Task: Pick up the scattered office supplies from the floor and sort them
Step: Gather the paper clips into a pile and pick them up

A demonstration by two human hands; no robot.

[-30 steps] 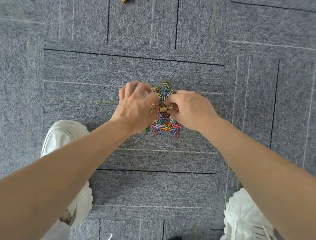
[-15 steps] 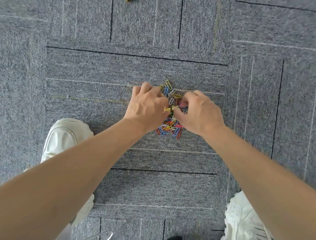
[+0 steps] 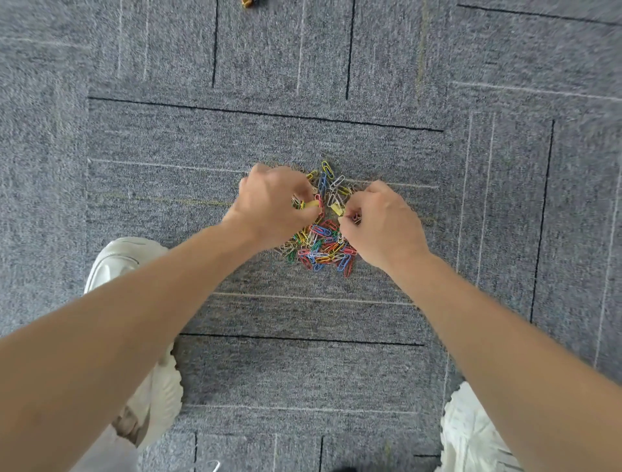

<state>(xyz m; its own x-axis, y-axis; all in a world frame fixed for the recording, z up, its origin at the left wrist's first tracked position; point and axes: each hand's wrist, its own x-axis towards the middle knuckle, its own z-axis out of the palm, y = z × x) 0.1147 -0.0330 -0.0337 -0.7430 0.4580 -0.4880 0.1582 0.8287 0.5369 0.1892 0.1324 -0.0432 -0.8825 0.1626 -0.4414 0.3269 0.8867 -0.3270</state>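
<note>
A pile of coloured paper clips [image 3: 321, 244] lies on the grey carpet [image 3: 303, 364] in the middle of the view. Both hands hover over its far half and hide part of it. My left hand [image 3: 272, 205] has its fingers curled and pinches a small yellow clip [image 3: 311, 204] at its fingertips. My right hand [image 3: 380, 222] is curled too and pinches another small yellow clip [image 3: 336, 209] between thumb and fingers. The two yellow pieces sit a short gap apart above the pile.
A white shoe [image 3: 124, 266] stands at the left of the pile and another white shoe [image 3: 474, 434] at the lower right. A small brown-gold object [image 3: 247, 2] lies at the top edge. Carpet tiles surround the pile.
The hands met on one yellow item over the pile; now they have drawn slightly apart, each pinching a yellow piece. The view shifted a little.
</note>
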